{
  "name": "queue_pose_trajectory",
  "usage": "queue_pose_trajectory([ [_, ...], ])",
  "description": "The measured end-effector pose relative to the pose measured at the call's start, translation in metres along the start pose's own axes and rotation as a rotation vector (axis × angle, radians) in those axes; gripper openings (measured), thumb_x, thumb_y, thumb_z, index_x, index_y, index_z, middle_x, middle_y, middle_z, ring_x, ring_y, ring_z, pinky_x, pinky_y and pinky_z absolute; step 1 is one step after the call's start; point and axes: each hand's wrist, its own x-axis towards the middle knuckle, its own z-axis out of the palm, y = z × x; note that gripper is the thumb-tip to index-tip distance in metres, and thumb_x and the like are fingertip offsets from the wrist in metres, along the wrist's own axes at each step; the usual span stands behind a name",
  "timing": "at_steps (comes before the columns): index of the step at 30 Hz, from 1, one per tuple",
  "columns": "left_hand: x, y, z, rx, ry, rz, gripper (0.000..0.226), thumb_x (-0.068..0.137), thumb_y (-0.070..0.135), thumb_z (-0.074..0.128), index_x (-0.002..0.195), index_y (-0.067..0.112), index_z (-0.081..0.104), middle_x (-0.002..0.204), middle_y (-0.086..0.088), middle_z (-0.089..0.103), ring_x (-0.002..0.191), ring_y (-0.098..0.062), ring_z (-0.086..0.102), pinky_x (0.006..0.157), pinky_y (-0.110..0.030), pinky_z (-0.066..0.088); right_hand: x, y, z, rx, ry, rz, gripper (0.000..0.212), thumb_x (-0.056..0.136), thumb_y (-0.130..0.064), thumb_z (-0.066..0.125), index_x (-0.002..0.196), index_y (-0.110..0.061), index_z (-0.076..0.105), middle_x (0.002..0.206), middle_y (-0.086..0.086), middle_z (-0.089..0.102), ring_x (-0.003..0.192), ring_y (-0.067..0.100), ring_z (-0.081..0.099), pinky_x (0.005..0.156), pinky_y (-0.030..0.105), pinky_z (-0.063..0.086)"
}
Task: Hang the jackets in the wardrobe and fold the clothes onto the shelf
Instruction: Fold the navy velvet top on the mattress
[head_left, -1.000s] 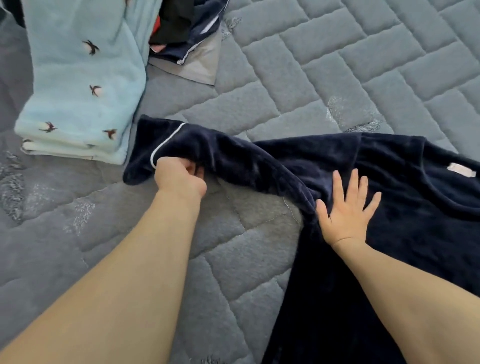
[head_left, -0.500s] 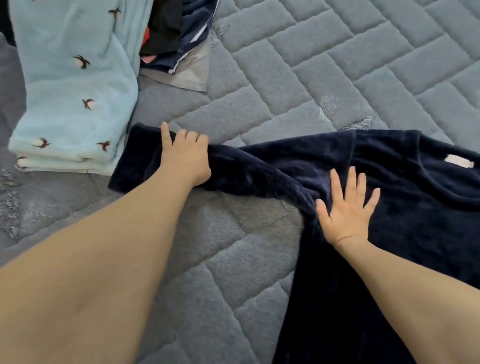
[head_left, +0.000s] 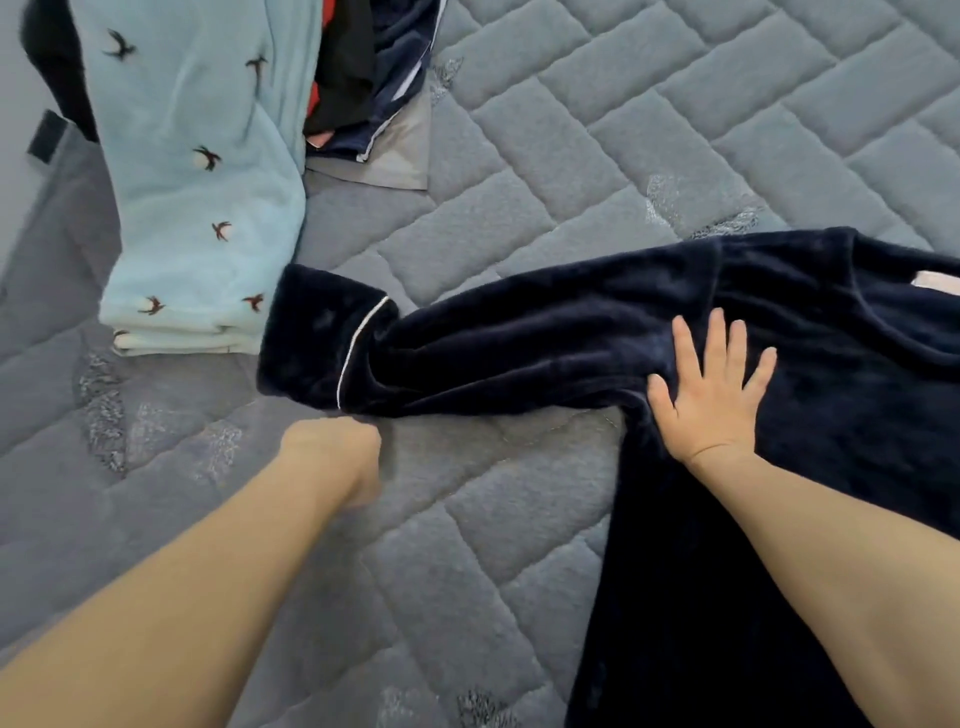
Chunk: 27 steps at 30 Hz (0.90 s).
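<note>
A navy fleece top (head_left: 571, 338) lies spread on the grey quilted bed cover (head_left: 597, 130). Its sleeve stretches left and ends in a cuff with white piping (head_left: 322, 332). My right hand (head_left: 711, 384) presses flat on the top where the sleeve joins the body, fingers spread. My left hand (head_left: 332, 457) is blurred, just below the sleeve's lower edge near the cuff. Its fingers look curled under; whether they hold the fabric does not show.
A folded light blue fleece with small bird motifs (head_left: 202, 208) lies just left of the cuff. Behind it sits a heap of dark clothes (head_left: 363, 78) on a grey sheet (head_left: 395, 166). The bed cover extends far right and toward me.
My left hand came off the top of the sleeve and dropped below its lower edge. The cuff now lies flatter with its piping showing. My right hand stayed in place.
</note>
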Motion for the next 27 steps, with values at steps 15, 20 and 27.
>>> queue_pose_trajectory([
  [15,0.096,-0.040,-0.047,0.044,0.638,0.333,0.027,0.095,0.048,0.046,0.099,0.021,0.047,0.109,-0.009,0.068,0.110,-0.031,0.060,0.103,-0.046,0.033,0.002,0.001,0.005,0.020,0.049,-0.011,0.074,0.091,-0.056,0.024,0.157,-0.025,0.014,0.163,0.013,0.006,0.150,0.034,0.004,0.115,0.065,0.002],
  [20,0.092,-0.051,-0.056,-0.022,0.607,-0.187,0.037,0.098,0.039,0.043,0.125,0.014,0.037,0.125,-0.019,0.051,0.115,-0.036,0.047,0.097,-0.047,0.034,0.001,0.001,0.004,0.027,0.042,-0.008,0.074,0.091,-0.057,0.025,0.157,-0.025,0.016,0.163,0.013,0.006,0.150,0.034,0.004,0.115,0.066,0.002],
  [27,0.081,0.078,-0.041,-0.521,0.513,0.068,0.086,0.086,0.074,0.031,0.152,0.042,-0.014,0.162,0.004,-0.021,0.147,-0.025,-0.026,0.102,-0.077,-0.013,0.002,-0.001,0.001,0.016,0.023,-0.002,0.074,0.090,-0.057,0.025,0.157,-0.025,0.014,0.164,0.013,0.005,0.150,0.033,0.003,0.116,0.065,0.001],
])
